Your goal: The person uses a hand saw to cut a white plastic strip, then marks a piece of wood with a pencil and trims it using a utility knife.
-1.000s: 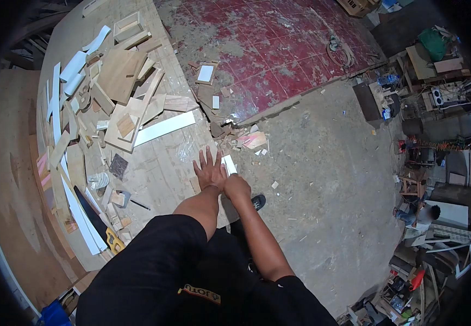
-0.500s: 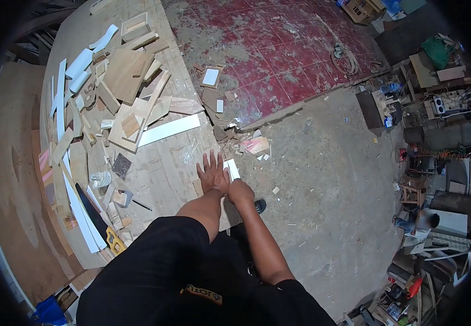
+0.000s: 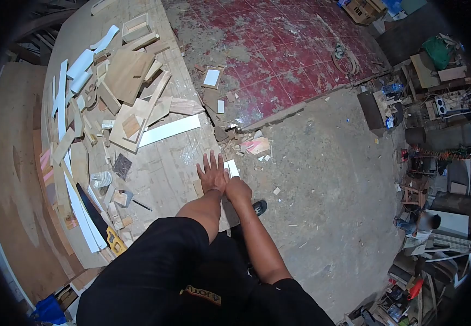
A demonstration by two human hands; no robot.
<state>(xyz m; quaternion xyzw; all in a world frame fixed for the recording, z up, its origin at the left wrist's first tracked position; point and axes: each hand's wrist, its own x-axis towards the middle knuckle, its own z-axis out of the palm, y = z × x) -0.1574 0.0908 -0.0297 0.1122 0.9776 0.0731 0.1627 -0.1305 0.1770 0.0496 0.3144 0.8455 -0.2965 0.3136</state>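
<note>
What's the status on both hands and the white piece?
Left hand spread flat; right hand curled beside it, grip hidden. White piece partly covered, showing beyond right hand. Saw lies left, clear of both.

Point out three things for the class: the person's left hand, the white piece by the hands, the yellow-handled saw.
Left hand (image 3: 211,177): head view, back of the hand.
White piece (image 3: 232,168): head view, uncovered part.
Yellow-handled saw (image 3: 94,218): head view, dark blade.

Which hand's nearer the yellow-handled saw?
Left. The left hand is palm-down with fingers spread, to the right of the saw; the right hand sits just past it, farther right.
</note>
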